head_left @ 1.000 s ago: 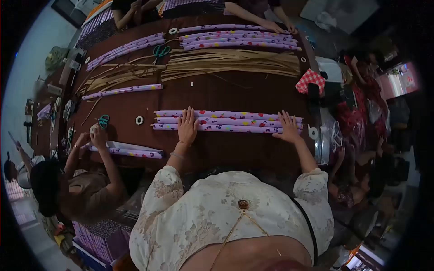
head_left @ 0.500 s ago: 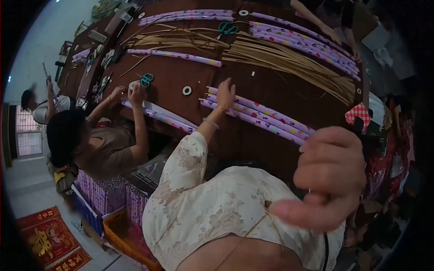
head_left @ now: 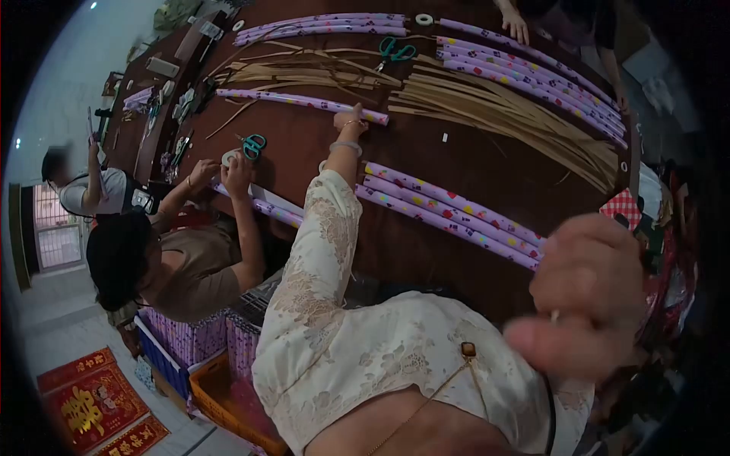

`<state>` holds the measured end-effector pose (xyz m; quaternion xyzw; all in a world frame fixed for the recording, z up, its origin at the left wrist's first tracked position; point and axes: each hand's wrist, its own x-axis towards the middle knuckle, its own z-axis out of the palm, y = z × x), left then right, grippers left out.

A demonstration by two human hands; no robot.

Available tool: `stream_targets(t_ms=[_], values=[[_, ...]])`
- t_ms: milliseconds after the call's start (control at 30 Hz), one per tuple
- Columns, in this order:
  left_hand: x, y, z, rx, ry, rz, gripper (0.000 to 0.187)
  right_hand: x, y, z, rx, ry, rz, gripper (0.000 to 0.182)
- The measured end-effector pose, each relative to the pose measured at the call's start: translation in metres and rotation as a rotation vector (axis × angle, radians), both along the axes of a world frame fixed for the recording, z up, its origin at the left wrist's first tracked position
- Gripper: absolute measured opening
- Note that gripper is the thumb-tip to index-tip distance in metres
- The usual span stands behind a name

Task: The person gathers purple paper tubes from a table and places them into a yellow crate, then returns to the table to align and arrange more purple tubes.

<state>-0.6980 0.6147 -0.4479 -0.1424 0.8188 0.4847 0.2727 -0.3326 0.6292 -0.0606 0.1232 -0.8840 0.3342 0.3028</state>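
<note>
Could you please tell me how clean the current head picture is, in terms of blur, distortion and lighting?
Head view: right hand large and blurred close to the lens; wide-angle bending toward a black, rounded border; dim brown table against a brighter floor at left; pale sheen along the purple rolls.

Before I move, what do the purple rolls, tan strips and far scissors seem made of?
Rolls: printed paper or plastic film; the bright streaks look glossy, but the core material is unclear.
Strips: perhaps split bamboo or kraft paper, matte, flat and bending.
Scissors: likely smooth teal plastic handles; blades probably metal, from their pale grey look.
</note>
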Motion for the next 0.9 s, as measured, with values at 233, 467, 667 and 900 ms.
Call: stream_targets(t_ms=[233,467,667,900], values=[[0.025,-0.048,0.005,0.830,-0.142,0.020,0.024,0.000,0.020,-0.112,-0.232,-0.297,-0.205,0.024],[0.148,-0.075,0.031,1.011,-0.019,-0.133,0.020,-0.038,0.002,-0.176,0.083,-0.349,-0.354,0.031],[0.292,-0.057,0.045,1.021,0.387,-0.313,0.029,-0.070,-0.008,-0.221,0.161,-0.479,-0.402,0.055],[0.384,-0.070,0.069,0.850,0.472,-0.671,0.026,-0.031,-0.020,-0.232,0.114,-0.585,-0.519,0.043]])
